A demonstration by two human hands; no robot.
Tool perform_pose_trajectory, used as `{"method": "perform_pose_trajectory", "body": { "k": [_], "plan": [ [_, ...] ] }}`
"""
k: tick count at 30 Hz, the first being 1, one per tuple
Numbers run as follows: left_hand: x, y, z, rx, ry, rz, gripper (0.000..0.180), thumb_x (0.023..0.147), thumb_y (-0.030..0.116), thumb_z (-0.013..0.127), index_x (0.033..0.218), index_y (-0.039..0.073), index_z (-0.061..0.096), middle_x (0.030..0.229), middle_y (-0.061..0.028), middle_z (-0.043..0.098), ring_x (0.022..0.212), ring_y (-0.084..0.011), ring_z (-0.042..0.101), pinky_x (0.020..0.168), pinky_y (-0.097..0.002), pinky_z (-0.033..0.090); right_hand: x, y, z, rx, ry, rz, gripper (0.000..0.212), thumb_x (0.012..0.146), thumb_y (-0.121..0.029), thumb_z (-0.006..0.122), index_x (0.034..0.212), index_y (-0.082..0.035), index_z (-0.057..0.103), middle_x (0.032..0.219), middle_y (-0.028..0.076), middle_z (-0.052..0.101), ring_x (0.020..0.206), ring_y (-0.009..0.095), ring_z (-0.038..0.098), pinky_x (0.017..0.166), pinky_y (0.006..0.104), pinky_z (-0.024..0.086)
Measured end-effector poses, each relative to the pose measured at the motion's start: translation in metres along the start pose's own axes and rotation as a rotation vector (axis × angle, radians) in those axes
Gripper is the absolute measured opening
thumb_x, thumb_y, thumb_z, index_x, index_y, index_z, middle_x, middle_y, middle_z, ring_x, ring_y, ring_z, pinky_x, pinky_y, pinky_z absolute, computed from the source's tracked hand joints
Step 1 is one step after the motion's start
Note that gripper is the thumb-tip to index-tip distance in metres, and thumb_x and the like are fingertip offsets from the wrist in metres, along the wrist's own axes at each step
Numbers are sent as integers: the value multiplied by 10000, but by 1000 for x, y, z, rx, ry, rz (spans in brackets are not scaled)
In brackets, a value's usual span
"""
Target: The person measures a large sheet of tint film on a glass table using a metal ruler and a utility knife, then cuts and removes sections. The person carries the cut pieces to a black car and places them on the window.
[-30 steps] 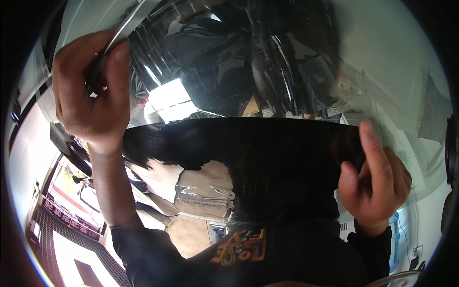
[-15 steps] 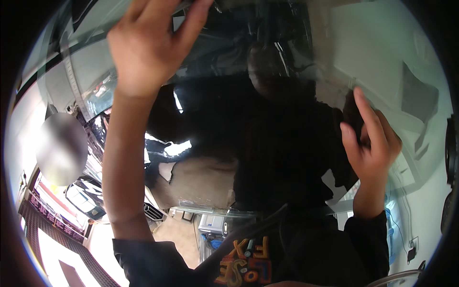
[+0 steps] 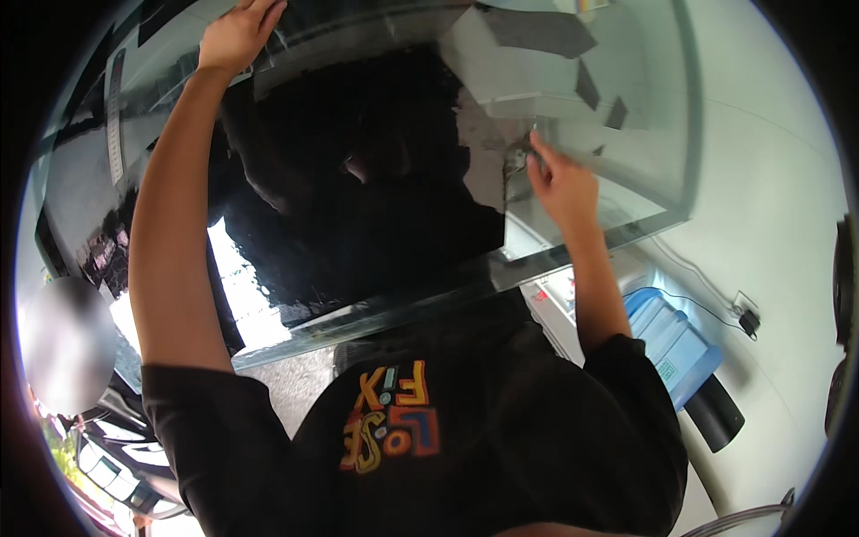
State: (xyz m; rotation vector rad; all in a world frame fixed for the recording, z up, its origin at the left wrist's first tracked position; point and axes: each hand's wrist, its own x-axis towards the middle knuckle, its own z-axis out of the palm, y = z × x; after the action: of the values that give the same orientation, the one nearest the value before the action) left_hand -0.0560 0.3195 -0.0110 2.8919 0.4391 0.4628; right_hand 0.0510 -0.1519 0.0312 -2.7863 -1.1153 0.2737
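A glass tabletop (image 3: 676, 174) spreads in front of me with a dark, glossy film-like sheet (image 3: 358, 242) on it; reflections blur the sheet's outline. My left arm reaches to the far left, where my left hand (image 3: 234, 40) is over the sheet. Its fingers point away from me, the thumb stands apart, and the picture's upper edge cuts off the tips. At the sheet's right side is my right hand (image 3: 570, 186), index finger stretched forward and thumb apart, the other fingers bent. Whether it touches the sheet's edge I cannot tell.
A metal ruler (image 3: 114, 116) lies at the left. Dark grey cut pieces (image 3: 541, 34) show at the far right. Below the glass's right corner stands a blue water bottle (image 3: 671, 345), close to a cable plug (image 3: 748, 320) at the wall.
The view has shifted, showing more of the near edge and the blue bottle. My left hand has gone farther forward and left. My right hand now sits nearer the sheet's right side.
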Motion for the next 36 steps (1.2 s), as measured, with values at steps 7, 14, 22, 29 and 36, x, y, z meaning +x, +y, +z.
{"method": "perform_pose_trajectory", "body": {
  "k": [7, 14, 22, 29, 36],
  "plan": [
    [-34, 134, -41, -497, 266, -321, 235, 928, 288, 613, 1032, 81, 653, 721, -87, 627, 583, -159, 594, 543, -315, 461, -123, 41, -24, 72, -133, 88, 287, 850, -316, 622, 1089, -169, 685, 666, 77, 642, 598, 282, 631, 545, 404, 480],
    [-188, 329, -78, -842, -128, -449, 292, 961, 235, 529, 799, 6, 611, 591, -35, 507, 558, -83, 455, 535, -267, 390, -149, 33, -24, 967, -450, -102, 334, 915, -271, 605, 1176, -64, 623, 719, 17, 608, 611, 110, 574, 569, 273, 462],
    [-230, 446, -124, -589, 59, -270, 380, 768, 0, 565, 1140, 27, 494, 999, -155, 663, 776, -357, 656, 596, -421, 539, -141, -33, -21, 1380, -492, -642, 691, 997, -569, 173, 1363, -47, 441, 1247, 75, 540, 1007, 129, 587, 774, 267, 497],
    [-266, 459, -141, -480, 158, -319, 475, 744, -19, 592, 1208, 49, 514, 1174, -108, 558, 1029, -326, 583, 832, -411, 507, -130, -14, -20, 1476, -830, -337, 620, 1010, -528, 254, 1259, -28, 522, 1017, 90, 646, 814, 162, 646, 679, 284, 530],
    [-355, 381, -144, -334, 322, -628, 276, 792, 71, 593, 1066, 70, 622, 985, -128, 628, 944, -316, 612, 831, -406, 501, -15, 46, 17, 604, -97, -282, 313, 931, -348, 536, 945, -51, 633, 737, 101, 672, 647, 243, 664, 574, 379, 503]
  ]
}}
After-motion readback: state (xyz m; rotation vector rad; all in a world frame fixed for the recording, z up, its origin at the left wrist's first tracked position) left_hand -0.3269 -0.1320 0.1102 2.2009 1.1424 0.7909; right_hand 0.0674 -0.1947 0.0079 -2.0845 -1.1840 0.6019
